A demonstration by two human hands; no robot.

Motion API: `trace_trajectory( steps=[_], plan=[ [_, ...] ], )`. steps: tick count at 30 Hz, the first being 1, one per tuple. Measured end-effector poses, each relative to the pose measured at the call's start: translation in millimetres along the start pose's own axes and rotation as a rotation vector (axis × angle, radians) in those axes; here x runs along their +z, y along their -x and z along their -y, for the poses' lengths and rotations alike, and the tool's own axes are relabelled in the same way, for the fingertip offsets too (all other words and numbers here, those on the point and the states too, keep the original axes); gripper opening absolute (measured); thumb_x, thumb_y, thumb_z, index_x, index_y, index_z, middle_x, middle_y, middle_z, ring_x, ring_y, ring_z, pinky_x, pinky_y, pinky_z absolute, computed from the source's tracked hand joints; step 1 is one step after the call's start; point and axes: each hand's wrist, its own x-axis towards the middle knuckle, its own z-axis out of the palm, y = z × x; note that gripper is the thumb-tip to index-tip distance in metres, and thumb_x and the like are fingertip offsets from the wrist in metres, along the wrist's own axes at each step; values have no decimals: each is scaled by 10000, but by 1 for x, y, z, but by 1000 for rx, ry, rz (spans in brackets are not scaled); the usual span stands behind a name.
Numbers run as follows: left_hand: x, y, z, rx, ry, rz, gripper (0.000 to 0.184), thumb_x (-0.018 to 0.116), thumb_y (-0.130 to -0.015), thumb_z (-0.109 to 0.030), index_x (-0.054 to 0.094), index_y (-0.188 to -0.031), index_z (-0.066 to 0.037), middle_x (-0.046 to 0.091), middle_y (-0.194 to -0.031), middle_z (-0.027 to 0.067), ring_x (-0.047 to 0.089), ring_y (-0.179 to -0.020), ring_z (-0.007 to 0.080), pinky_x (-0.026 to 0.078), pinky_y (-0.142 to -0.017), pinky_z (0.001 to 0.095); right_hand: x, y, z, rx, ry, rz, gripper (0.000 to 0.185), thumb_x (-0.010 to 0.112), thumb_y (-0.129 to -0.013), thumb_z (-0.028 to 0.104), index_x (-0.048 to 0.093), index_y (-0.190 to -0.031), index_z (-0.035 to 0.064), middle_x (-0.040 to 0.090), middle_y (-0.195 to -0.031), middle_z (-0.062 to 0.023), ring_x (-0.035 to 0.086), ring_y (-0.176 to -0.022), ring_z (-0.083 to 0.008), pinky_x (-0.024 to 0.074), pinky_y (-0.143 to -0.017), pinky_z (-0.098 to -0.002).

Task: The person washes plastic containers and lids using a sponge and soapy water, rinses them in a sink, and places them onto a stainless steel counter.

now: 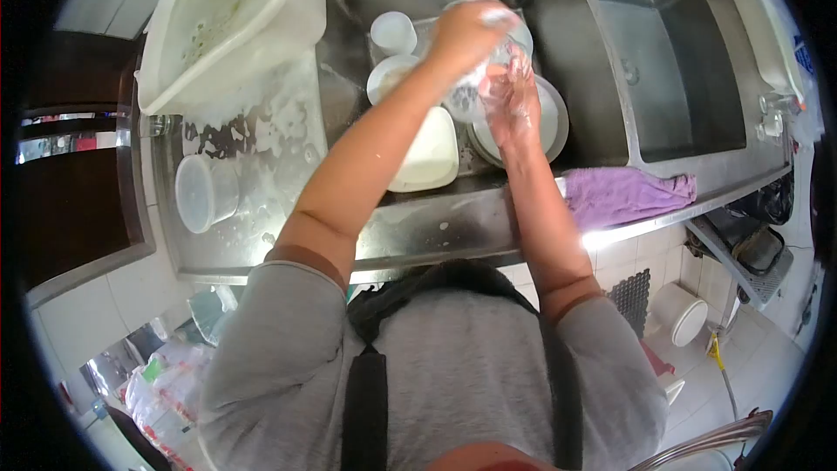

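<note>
Over the left sink basin (349,78), my left hand (471,35) is curled and blurred, with white suds on its fingers. Just below it, my right hand (513,98) is soapy, its fingers bent around a clear, foamy thing (466,103) that I cannot make out. Both hands meet at this thing. Beneath them in the basin lie a pale rectangular tub (432,157) and round white dishes (552,122). A white cup (394,33) and a white bowl (384,77) sit to the left of my hands.
A large white tub (301,30) stands on the sudsy left drainboard, with a clear plastic container (207,192) nearer me. On the right, a second basin (671,78) holds water. A purple cloth (619,196) lies along the front edge.
</note>
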Motion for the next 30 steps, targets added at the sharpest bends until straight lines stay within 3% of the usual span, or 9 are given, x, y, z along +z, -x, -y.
trace_trajectory(
  steps=[2,6,8,9,11,15,24,27,30],
  plan=[
    [29,45,-43,319,-865,-20,263,659,-786,-311,707,-1031,-227,574,-1248,-30,429,-1239,373,302,-1055,471,-5,-2,-2,29,-213,-178,323,501,-948,188,484,-1257,97,609,-1062,-120,609,-936,-202,521,-840,-372],
    [62,85,-17,465,-661,-350,277,634,-812,-326,684,-1060,-215,541,-1282,25,348,-1276,416,200,-1100,527,-40,-6,-10,19,-335,44,412,464,-968,237,384,-1342,82,509,-1253,-133,532,-1130,-253,464,-965,-425],
    [57,77,-10,247,-196,-686,316,598,-854,-340,646,-1111,-163,534,-1283,78,381,-1263,371,236,-1103,483,-67,-29,-37,24,-585,469,451,450,-974,296,361,-1358,78,473,-1305,-130,491,-1185,-260,428,-1002,-432],
    [53,71,-4,180,-31,-801,331,586,-867,-345,633,-1128,-146,532,-1283,95,392,-1258,355,248,-1104,468,-22,-10,-18,22,-470,157,494,431,-972,362,352,-1365,73,448,-1344,-125,453,-1230,-261,389,-1038,-437],
    [32,51,22,-219,1229,-528,407,528,-929,-309,543,-1246,-54,511,-1318,112,424,-1265,251,301,-1082,417,26,10,1,63,-333,-148,544,412,-971,428,344,-1372,67,422,-1383,-119,415,-1274,-261,349,-1074,-442],
    [0,39,43,-389,1511,-75,389,544,-934,-350,589,-1144,-26,621,-1120,101,575,-1076,225,467,-919,356,11,3,-7,48,-274,-24,511,403,-988,381,344,-1368,45,428,-1380,-110,418,-1270,-257,344,-1081,-436],
    [-121,141,3,41,-330,-995,395,733,-791,-347,650,-791,39,637,-653,172,613,-582,269,461,-564,376,87,36,-23,46,465,277,832,623,-853,452,187,-1477,119,243,-1484,-122,396,-1257,-328,396,-1010,-481],
    [-120,210,37,61,-475,-788,318,724,-785,-247,646,-945,17,642,-771,188,618,-703,383,481,-666,415,131,32,-68,-132,800,612,919,740,-723,391,263,-1469,143,249,-1489,-127,269,-1359,-269,313,-1069,-425],
    [-119,248,48,16,-256,-834,289,682,-816,-216,638,-985,14,653,-883,191,621,-843,365,472,-766,420,175,32,-121,-273,1114,679,816,779,-702,341,394,-1403,180,296,-1462,-131,262,-1336,-424,257,-1089,-455]
  ],
)
